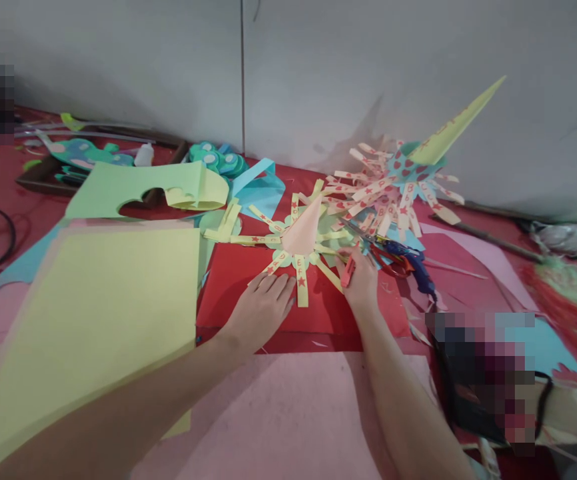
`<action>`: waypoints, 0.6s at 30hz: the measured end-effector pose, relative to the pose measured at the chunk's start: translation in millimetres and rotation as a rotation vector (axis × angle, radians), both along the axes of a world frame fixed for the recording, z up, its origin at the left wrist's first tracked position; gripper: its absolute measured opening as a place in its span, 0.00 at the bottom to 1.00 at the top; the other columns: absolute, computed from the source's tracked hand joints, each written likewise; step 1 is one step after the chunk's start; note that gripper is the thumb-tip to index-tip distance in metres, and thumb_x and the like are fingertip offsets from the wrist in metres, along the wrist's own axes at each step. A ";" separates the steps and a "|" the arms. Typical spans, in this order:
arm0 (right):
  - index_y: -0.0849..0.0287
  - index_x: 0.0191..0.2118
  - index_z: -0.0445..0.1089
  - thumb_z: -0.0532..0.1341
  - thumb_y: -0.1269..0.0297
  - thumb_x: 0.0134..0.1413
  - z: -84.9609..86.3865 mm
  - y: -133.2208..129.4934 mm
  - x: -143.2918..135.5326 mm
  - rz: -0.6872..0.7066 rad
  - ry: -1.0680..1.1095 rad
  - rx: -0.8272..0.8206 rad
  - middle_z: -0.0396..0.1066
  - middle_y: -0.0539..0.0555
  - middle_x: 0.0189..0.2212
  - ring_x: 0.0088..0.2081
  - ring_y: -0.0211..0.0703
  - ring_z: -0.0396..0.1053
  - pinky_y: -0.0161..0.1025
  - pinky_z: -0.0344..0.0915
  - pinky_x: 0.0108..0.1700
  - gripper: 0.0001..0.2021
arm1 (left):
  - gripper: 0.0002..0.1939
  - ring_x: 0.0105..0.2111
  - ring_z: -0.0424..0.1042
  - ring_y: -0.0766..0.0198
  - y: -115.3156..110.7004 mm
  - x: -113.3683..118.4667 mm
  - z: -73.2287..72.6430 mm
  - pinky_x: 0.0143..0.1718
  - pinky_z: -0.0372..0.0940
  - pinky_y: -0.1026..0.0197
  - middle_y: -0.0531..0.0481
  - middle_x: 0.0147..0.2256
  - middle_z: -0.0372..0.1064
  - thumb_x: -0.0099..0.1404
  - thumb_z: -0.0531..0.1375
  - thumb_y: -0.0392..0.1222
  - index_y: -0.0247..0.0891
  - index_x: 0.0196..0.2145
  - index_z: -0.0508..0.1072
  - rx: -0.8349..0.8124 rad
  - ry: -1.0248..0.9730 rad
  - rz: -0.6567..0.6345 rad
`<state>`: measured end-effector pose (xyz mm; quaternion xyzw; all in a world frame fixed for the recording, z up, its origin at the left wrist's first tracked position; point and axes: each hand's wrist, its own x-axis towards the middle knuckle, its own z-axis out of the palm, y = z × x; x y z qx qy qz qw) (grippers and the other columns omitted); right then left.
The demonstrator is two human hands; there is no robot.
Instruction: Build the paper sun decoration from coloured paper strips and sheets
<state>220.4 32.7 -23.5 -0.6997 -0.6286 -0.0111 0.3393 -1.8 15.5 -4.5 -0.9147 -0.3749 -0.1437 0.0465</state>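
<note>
A paper craft with a pale pink cone [302,230] on a light green scalloped base lies before me. Yellow paper strips [302,285] with red letters and stars spread out from it. My left hand [263,307] lies flat at its near left side, fingertips touching a strip, over a red sheet [228,290]. My right hand [361,277] is at the right side of the craft, fingers closed round a small pinkish-red plastic tool [349,272] whose kind I cannot make out. Its fingertips are beside a yellow strip.
Right of my right hand lie scissors [393,261] and a blue glue gun [416,263]. Behind stands a finished-looking paper craft with a tall yellow cone [458,127]. Large yellow sheets [113,313] are at left, a pink sheet [288,413] in front, and a white bottle [144,155] at back left.
</note>
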 end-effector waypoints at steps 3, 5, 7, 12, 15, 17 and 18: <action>0.57 0.34 0.67 0.55 0.63 0.52 1.7 -3.4 -2.4 -0.006 -0.010 -0.003 0.72 0.54 0.29 0.35 0.46 0.67 0.49 0.57 0.48 0.06 | 0.19 0.45 0.69 0.58 1.6 -0.9 -1.3 0.50 0.60 0.54 0.44 0.47 0.70 0.68 0.45 0.40 0.34 0.50 0.68 -0.003 -0.003 0.032; 0.57 0.34 0.68 0.54 0.63 0.53 4.0 -6.6 -4.4 0.002 -0.031 0.010 0.72 0.53 0.29 0.34 0.45 0.67 0.50 0.56 0.50 0.07 | 0.19 0.46 0.68 0.57 3.3 -1.5 -1.9 0.50 0.61 0.54 0.43 0.47 0.70 0.68 0.45 0.41 0.33 0.50 0.67 -0.008 -0.005 0.037; 0.57 0.34 0.68 0.54 0.62 0.54 7.0 -9.9 -6.5 0.020 -0.049 0.025 0.72 0.53 0.29 0.34 0.44 0.67 0.50 0.55 0.50 0.08 | 0.19 0.47 0.68 0.57 5.2 -2.0 -2.1 0.51 0.61 0.54 0.43 0.47 0.70 0.68 0.45 0.41 0.32 0.51 0.67 -0.024 -0.005 0.038; 0.58 0.35 0.69 0.54 0.59 0.54 13.9 -15.8 -10.1 0.041 -0.004 0.005 0.72 0.55 0.30 0.34 0.45 0.69 0.44 0.63 0.40 0.10 | 0.21 0.50 0.66 0.56 9.4 -3.2 -0.9 0.55 0.56 0.52 0.41 0.50 0.68 0.68 0.44 0.44 0.31 0.52 0.66 -0.050 -0.020 0.092; 0.58 0.35 0.69 0.54 0.58 0.54 16.2 -17.2 -11.4 0.049 0.069 -0.010 0.71 0.54 0.29 0.33 0.44 0.70 0.41 0.64 0.36 0.11 | 0.22 0.51 0.65 0.56 11.1 -4.0 0.1 0.57 0.53 0.51 0.41 0.50 0.68 0.68 0.43 0.45 0.30 0.52 0.65 -0.056 -0.022 0.121; 0.58 0.35 0.68 0.55 0.58 0.53 17.5 -17.7 -12.4 0.049 0.102 -0.009 0.71 0.54 0.29 0.32 0.43 0.70 0.40 0.65 0.36 0.11 | 0.23 0.52 0.64 0.56 12.0 -4.2 0.7 0.58 0.51 0.50 0.41 0.51 0.66 0.68 0.43 0.45 0.31 0.54 0.64 -0.072 -0.022 0.136; 0.58 0.35 0.68 0.55 0.58 0.53 18.0 -17.9 -12.9 0.048 0.113 -0.007 0.71 0.54 0.29 0.32 0.43 0.70 0.40 0.65 0.36 0.11 | 0.23 0.53 0.63 0.56 12.5 -4.3 0.9 0.58 0.50 0.49 0.40 0.52 0.66 0.68 0.42 0.45 0.31 0.55 0.63 -0.084 -0.022 0.141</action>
